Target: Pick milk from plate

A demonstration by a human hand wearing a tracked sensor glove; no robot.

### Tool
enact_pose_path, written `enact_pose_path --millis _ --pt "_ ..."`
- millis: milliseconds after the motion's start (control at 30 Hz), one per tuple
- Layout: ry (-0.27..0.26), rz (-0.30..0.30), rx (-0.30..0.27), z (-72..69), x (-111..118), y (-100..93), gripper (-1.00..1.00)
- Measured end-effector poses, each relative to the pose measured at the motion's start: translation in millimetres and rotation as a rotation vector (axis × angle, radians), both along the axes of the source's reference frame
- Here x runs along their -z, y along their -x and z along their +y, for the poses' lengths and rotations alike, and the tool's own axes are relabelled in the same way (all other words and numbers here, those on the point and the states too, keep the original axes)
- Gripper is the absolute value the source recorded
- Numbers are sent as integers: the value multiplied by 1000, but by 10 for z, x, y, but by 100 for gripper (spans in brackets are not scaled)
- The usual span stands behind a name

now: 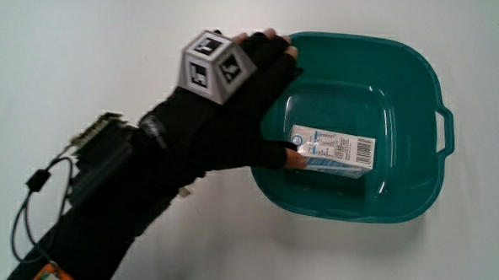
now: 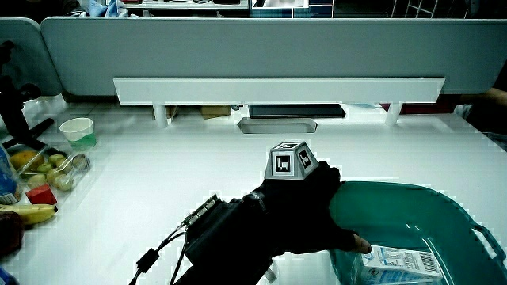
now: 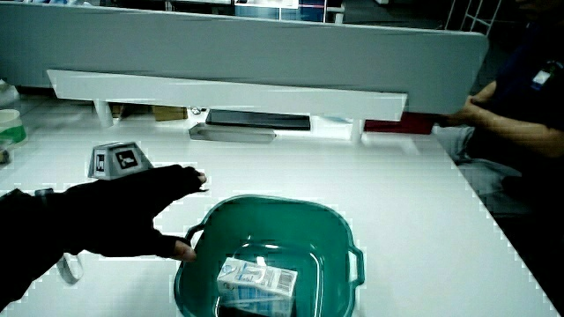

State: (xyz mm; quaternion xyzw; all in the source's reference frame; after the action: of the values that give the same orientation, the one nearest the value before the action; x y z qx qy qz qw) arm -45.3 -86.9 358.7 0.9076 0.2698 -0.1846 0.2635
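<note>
The milk is a small white and blue carton point(image 1: 333, 152) lying on its side on the floor of a teal plastic basin point(image 1: 429, 89); no plate shows. The hand point(image 1: 267, 92) in the black glove reaches over the basin's rim, fingers stretched out flat along the rim. Its thumb points down into the basin and touches one end of the carton without gripping it. The patterned cube point(image 1: 212, 64) sits on the hand's back. Both side views show the carton point(image 2: 400, 261) point(image 3: 257, 282) inside the basin point(image 2: 412, 194) point(image 3: 264, 204), with the hand point(image 2: 309, 214) point(image 3: 132, 220) at the rim.
A white shelf point(image 2: 277, 89) runs along the low partition. In a side view, a white cup point(image 2: 78, 129), a tray of fruit point(image 2: 47, 166) and bananas point(image 2: 28, 214) stand at the table's edge. Cables and a black box point(image 1: 97, 154) ride on the forearm.
</note>
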Motion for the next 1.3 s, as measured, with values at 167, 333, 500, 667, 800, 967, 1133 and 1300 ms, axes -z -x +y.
enact_pose_path --millis 167,333,500,667,800,967,1133,1300 --pt "95 4 -11 38 -16 -160 0" --pt "125 -19 -28 92 -42 -295 0" --pt "132 -34 -41 123 -151 -428 0" --pt "152 -61 -59 164 -217 -531 0" --pt "157 -71 -75 184 -297 -612 0" --pt "189 -102 -80 228 -332 -682 0" --pt "203 -121 -92 239 -402 -735 0" --pt "208 -135 -102 260 -419 -771 0"
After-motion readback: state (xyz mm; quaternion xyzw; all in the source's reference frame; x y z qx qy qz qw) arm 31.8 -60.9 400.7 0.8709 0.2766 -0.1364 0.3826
